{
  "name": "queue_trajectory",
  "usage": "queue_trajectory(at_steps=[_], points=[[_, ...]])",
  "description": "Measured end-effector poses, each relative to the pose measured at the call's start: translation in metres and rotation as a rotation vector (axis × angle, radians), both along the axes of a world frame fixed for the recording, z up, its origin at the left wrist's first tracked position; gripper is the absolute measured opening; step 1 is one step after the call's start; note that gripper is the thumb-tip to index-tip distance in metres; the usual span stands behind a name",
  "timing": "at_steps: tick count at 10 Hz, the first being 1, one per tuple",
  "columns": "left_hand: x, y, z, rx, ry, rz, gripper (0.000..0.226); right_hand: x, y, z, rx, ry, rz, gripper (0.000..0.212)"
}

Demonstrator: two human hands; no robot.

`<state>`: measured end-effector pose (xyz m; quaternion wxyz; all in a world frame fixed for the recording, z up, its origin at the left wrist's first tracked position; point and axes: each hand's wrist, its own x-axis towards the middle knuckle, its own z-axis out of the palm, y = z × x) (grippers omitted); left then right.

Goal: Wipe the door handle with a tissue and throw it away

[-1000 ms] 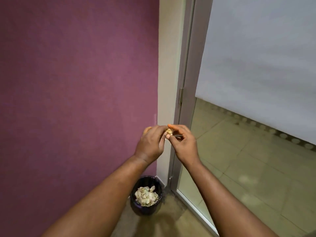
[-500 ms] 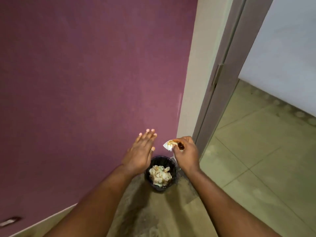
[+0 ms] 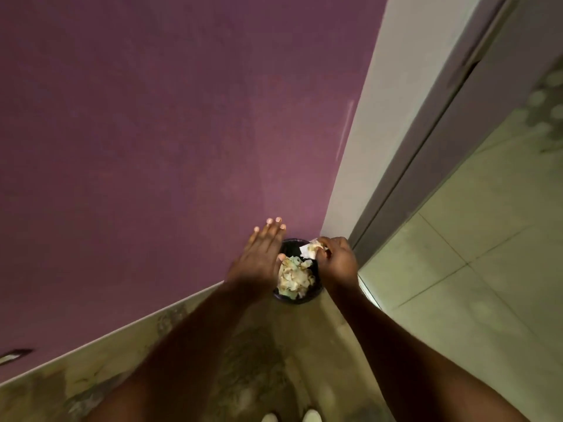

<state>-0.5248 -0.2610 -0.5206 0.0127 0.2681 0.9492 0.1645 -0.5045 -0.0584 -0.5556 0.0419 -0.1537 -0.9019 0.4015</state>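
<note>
My right hand pinches a small crumpled white tissue directly above the far right rim of a small black bin. The bin stands on the floor against the purple wall and holds several crumpled tissues. My left hand is flat and holds nothing, fingers stretched forward over the bin's left side. The door handle is out of view.
A purple wall fills the left. A grey door frame and a cream jamb run up on the right, with pale floor tiles beyond. The tips of my shoes show at the bottom edge.
My view has tilted downward. Both hands have lowered toward the bin. The left hand let go of the tissue and opened flat; the right hand keeps the tissue, now over the bin.
</note>
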Motion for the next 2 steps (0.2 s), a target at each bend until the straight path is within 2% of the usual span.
queue_trajectory(at_steps=[2], points=[[-0.015,-0.004,-0.025,-0.027,0.025,0.041,0.062,-0.009,0.004,-0.037,0.049,0.022,0.056,0.043]])
